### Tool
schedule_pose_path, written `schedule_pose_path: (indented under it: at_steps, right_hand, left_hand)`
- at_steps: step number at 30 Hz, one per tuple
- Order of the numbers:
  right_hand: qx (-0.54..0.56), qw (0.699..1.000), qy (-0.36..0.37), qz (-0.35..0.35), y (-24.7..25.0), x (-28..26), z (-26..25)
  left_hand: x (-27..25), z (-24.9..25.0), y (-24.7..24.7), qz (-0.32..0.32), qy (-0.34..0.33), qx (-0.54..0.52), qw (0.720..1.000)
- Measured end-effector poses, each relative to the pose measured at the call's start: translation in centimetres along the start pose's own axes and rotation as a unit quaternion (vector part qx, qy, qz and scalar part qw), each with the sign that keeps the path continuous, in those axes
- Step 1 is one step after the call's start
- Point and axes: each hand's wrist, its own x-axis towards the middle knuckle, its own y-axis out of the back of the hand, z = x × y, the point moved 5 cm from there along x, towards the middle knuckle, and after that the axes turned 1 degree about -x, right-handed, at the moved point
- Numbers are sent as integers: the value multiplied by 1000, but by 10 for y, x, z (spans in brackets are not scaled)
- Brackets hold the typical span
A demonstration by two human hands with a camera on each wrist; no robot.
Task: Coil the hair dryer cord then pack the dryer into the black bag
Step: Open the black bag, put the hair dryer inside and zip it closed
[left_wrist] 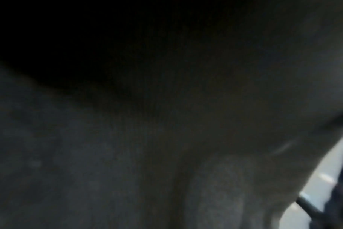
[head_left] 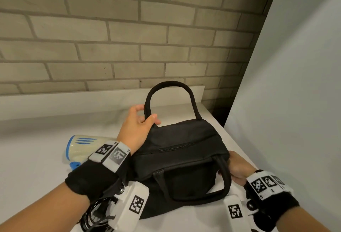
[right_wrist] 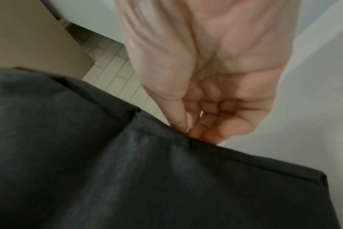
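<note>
A cream and blue plastic hair dryer (head_left: 84, 149) is laid on the white counter (head_left: 33, 167), its coiled black cord (head_left: 96, 213) nearby. The soft black fabric bag (head_left: 182, 150) is gripped by the left hand (head_left: 137, 121) at its far handle (head_left: 171, 86); its right edge is pinched by the right hand (head_left: 238, 167).

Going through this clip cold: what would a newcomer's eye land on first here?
The black bag sits at the centre of the white counter, its far handle arching up; the left hand pinches that handle at its base, and the right hand takes a grip on the bag's right end. Next comes the cream-and-blue hair dryer, lying left of the bag behind the left wrist, not yet packed. Its black cord lies bunched near the counter's front edge.
</note>
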Motion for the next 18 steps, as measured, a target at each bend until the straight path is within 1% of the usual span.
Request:
schedule_pose_path:
  at_steps: [4, 5, 8, 10, 11, 13, 15, 17, 18]
  right_hand:
    - [-55, 998, 13, -13, 2, -1, -6]
    - [-53, 998, 17, -14, 5, -2, -9]
    - [11, 999, 25, -32, 17, -3, -22]
    - [55, 997, 41, -41, 25, -6, -32]
    - [58, 996, 49, -40, 30, -7, -38]
    - [30, 996, 75, -31, 42, -12, -54]
    - [-12, 994, 112, -5, 54, -21, -74]
    - [-78, 984, 155, 37, 61, -32, -96]
    - [-129, 974, 179, 56, 63, -36, -104]
  left_hand:
    - [-4, 7, 1, 8, -43, 35, 998]
    - [-4, 8, 0, 8, -52, 45, 998]
    - [-5, 10, 2, 10, -71, 60, 996]
    - [-4, 9, 6, 14, -71, 66, 995]
    - [-4, 8, 7, 17, -69, 67, 995]
    - [-4, 6, 8, 20, -65, 71, 995]
    - [-6, 4, 3, 18, -60, 72, 995]
    - [-10, 2, -2, 13, -54, 70, 996]
    - [-11, 2, -3, 13, -54, 71, 996]
